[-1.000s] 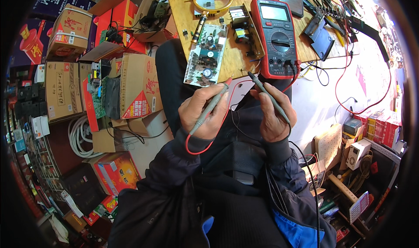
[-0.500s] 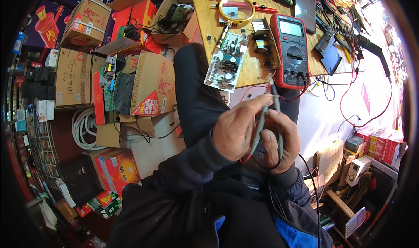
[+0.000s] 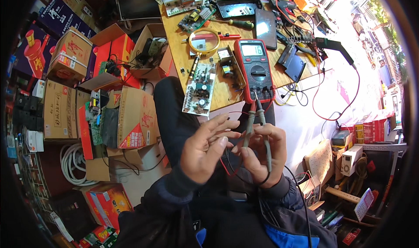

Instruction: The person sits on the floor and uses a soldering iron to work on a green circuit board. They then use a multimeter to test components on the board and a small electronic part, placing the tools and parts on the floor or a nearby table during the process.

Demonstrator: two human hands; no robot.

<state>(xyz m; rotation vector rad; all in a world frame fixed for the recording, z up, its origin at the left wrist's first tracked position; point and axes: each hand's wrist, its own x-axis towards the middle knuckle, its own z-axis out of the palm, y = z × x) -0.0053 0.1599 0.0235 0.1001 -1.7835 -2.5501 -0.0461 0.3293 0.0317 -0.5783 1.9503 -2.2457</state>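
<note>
My right hand (image 3: pixel 274 156) is closed round a pair of grey multimeter probes (image 3: pixel 267 145), held side by side with their tips pointing up toward the table edge. Close by on the left, my left hand (image 3: pixel 201 151) is open, its fingers spread near the probes with nothing gripped. Beyond the probe tips lies a red and grey multimeter (image 3: pixel 258 80) with its display lit; leads are plugged into its lower end. To its left are a small module with a transformer (image 3: pixel 228 67) and a white circuit board (image 3: pixel 200 88) that overhangs the table edge.
A gold-rimmed magnifying glass (image 3: pixel 204 41), a screwdriver (image 3: pixel 238 22) and a dark phone-like slab (image 3: pixel 265 29) lie on the wooden table (image 3: pixel 174 34). Cardboard boxes (image 3: pixel 137 117) crowd the left. At right, a loose red cable (image 3: pixel 358 88) hangs beyond the table.
My left hand has let go of the probes and moved left, its fingers opening. Both probes are now in my right hand. The view has shifted, showing more of the table.
</note>
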